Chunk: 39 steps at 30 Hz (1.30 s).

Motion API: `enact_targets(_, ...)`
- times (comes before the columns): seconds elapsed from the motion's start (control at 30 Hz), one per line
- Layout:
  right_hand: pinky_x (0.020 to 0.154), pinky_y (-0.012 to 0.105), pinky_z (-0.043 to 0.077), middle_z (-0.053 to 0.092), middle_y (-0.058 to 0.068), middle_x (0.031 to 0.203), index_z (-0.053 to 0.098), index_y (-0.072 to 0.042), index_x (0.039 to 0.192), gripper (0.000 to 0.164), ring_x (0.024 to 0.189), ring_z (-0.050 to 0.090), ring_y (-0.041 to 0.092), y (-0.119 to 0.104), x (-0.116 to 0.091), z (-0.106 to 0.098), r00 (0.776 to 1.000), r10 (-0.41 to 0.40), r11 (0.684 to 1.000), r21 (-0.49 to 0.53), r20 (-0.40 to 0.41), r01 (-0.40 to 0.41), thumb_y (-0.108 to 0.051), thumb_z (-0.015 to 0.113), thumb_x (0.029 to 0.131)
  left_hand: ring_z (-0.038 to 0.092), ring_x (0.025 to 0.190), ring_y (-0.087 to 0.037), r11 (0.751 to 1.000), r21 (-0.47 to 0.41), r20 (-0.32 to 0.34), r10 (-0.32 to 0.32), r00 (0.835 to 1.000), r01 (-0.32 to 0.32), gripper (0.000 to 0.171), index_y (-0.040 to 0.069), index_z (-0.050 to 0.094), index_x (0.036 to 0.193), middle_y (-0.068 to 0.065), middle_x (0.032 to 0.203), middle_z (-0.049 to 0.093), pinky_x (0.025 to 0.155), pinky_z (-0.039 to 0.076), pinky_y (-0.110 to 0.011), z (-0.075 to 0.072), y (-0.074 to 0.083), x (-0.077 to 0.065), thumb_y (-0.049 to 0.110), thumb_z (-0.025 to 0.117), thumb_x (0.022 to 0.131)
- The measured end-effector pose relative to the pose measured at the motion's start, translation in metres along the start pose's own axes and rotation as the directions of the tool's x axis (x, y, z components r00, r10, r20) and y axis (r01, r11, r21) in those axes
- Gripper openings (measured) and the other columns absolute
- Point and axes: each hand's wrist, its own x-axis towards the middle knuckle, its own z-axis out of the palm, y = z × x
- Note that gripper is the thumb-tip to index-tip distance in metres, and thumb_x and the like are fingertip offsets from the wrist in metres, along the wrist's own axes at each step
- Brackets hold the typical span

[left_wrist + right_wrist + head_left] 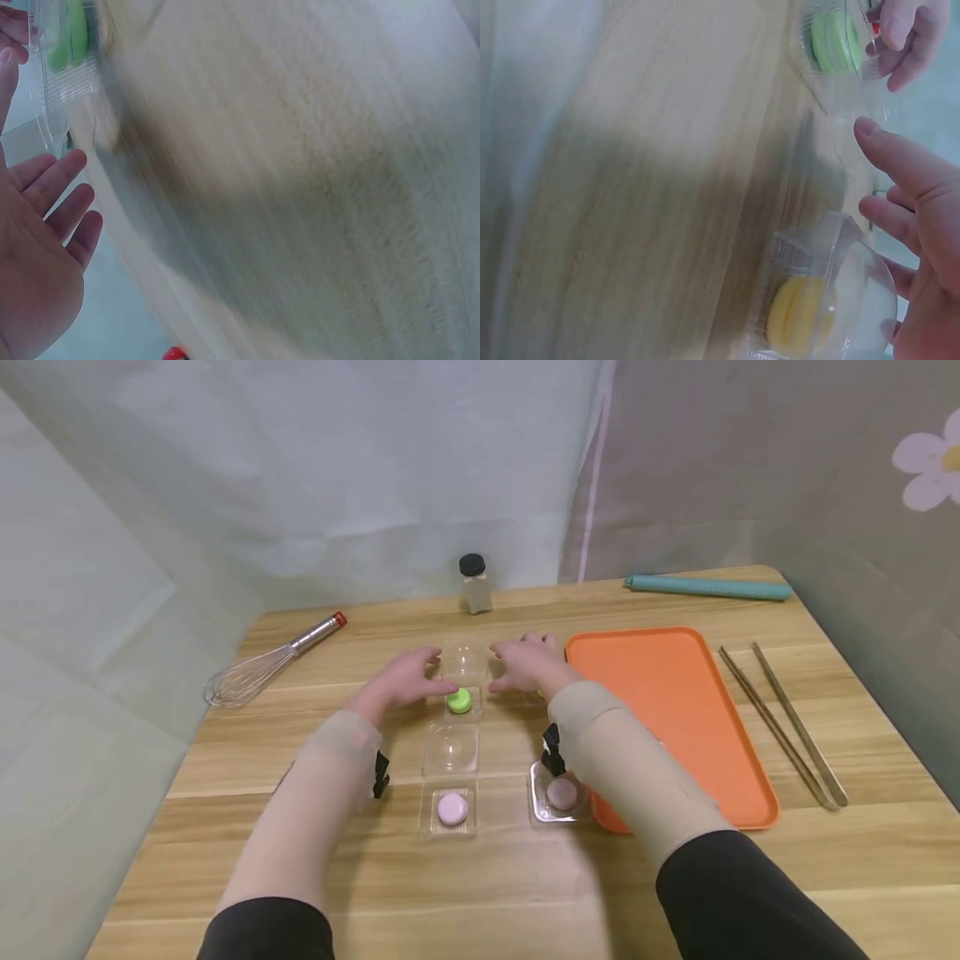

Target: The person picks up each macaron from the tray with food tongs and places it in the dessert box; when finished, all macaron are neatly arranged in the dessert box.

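A bright green macaron [459,700] sits in a small clear plastic box whose domed lid [465,658] stands swung back. My left hand [408,677] is at the box's left side, fingers spread and thumb near the macaron; whether it touches cannot be told. On the other side is my right hand [528,664], fingers apart and loosely bent, with nothing gripped. A yellow macaron [799,315] in another clear box lies beside that hand, mostly hidden in the head view. Nearer stands an open box with a lilac macaron [452,808].
Another lilac macaron [561,793] in a clear box is beside the orange tray [675,718], under my right wrist. Metal tongs [787,727] lie right of it. A whisk [273,664], a black-capped jar [476,585] and a teal stick-shaped item [708,587] lie farther back.
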Motion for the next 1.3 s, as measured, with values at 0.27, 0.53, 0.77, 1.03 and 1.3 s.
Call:
enact_targets(0.27, 0.105, 0.055, 0.009, 0.047, 0.001, 0.140, 0.039, -0.017, 0.143, 0.076, 0.130, 0.030, 0.033, -0.004, 0.000, 0.004, 0.999, -0.021, 1.000, -0.002, 0.027, 0.021, -0.047, 0.069, 0.080, 0.024, 0.135, -0.038, 1.000, -0.001, -0.011, -0.007, 1.000, 0.007, 0.087, 0.006, 0.027, 0.146, -0.012, 0.145, 0.039, 0.108, 0.015, -0.056, 0.003, 0.004, -0.003, 0.050, 0.066, 0.082)
enact_targets(0.53, 0.105, 0.057, 0.009, 0.047, -0.005, 0.140, 0.037, -0.019, 0.143, 0.070, 0.132, 0.029, 0.033, -0.004, -0.001, -0.006, 0.999, -0.029, 0.998, 0.050, -0.041, 0.031, -0.046, 0.064, 0.085, 0.033, 0.130, -0.034, 0.967, -0.251, -0.121, 0.015, 0.993, -0.046, 0.079, 0.006, 0.028, 0.145, -0.013, 0.142, 0.040, 0.105, 0.027, -0.052, -0.006, 0.006, -0.003, 0.040, 0.066, 0.085)
enact_targets(0.77, 0.103, 0.055, 0.012, 0.048, -0.006, 0.139, 0.037, -0.018, 0.144, 0.071, 0.131, 0.029, 0.034, -0.003, -0.004, -0.011, 0.995, -0.063, 0.985, 0.155, -0.080, 0.075, -0.048, 0.063, 0.085, 0.044, 0.118, -0.032, 0.928, -0.363, -0.221, 0.002, 0.975, -0.084, 0.063, 0.002, 0.036, 0.138, -0.014, 0.131, 0.049, 0.097, 0.038, -0.046, -0.010, 0.006, -0.006, 0.024, 0.066, 0.088)
enact_targets(1.03, 0.103, 0.036, 0.035, 0.055, 0.009, 0.129, 0.039, -0.002, 0.137, 0.060, 0.121, 0.047, 0.025, -0.003, -0.002, -0.010, 0.982, -0.068, 0.842, 0.519, -0.176, 0.151, -0.029, 0.064, 0.089, 0.052, 0.100, -0.026, 0.863, -0.486, -0.305, -0.020, 0.952, -0.137, 0.059, 0.001, 0.039, 0.131, -0.014, 0.122, 0.050, 0.081, 0.047, -0.036, -0.007, 0.011, -0.006, 0.012, 0.072, 0.083)
enact_targets(1.3, 0.083, 0.034, 0.048, 0.065, 0.010, 0.103, 0.040, -0.002, 0.130, 0.050, 0.094, 0.061, 0.022, 0.002, -0.004, -0.007, 0.984, -0.016, 0.635, 0.758, -0.180, 0.149, -0.012, 0.065, 0.088, 0.051, 0.100, -0.025, 0.844, -0.501, -0.340, 0.011, 0.940, -0.191, 0.061, 0.000, 0.039, 0.128, -0.018, 0.121, 0.050, 0.083, 0.045, -0.034, -0.002, 0.018, -0.010, 0.010, 0.074, 0.079)
